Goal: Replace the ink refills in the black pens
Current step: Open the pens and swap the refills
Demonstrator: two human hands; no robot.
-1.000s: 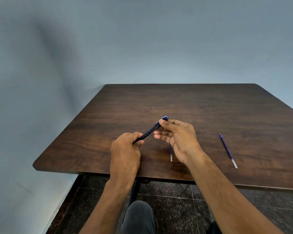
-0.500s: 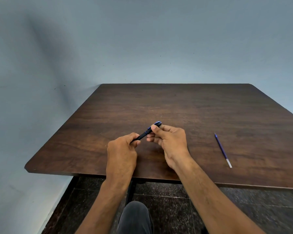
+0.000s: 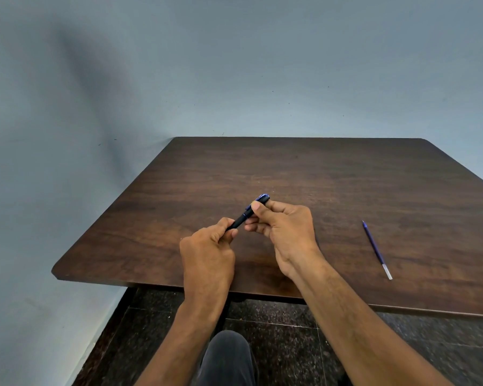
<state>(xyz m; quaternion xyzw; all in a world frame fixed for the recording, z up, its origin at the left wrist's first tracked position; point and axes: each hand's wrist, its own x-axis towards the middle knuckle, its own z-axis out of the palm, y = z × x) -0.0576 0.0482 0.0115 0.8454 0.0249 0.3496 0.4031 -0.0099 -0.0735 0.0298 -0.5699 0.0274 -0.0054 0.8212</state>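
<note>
- We see a slim black plastic pen with a blue clip at its far end (image 3: 248, 212) held in the air just above the dark brown wooden table top (image 3: 304, 168), slanting from lower left up to the upper right
- Our left hand (image 3: 208, 253) grips the pen's near, lower end, its fingers curled round the barrel with the thumb pressed against it
- Our right hand (image 3: 286, 232) pinches the upper, clip end between the thumb and the forefinger, while its other fingers curl loosely underneath
- The two hands are close together, with only a short stretch of black barrel showing between them
- A thin blue ink refill with a clear, pale end (image 3: 377, 249) lies flat on the table, well apart from the hands on the right side, its pale end nearest the table's front edge
- The table stands against a plain grey-blue wall (image 3: 234, 65)
- Below the table's front edge we see a dark speckled stone floor (image 3: 285, 338) and a knee in dark grey cloth (image 3: 226, 355)
</note>
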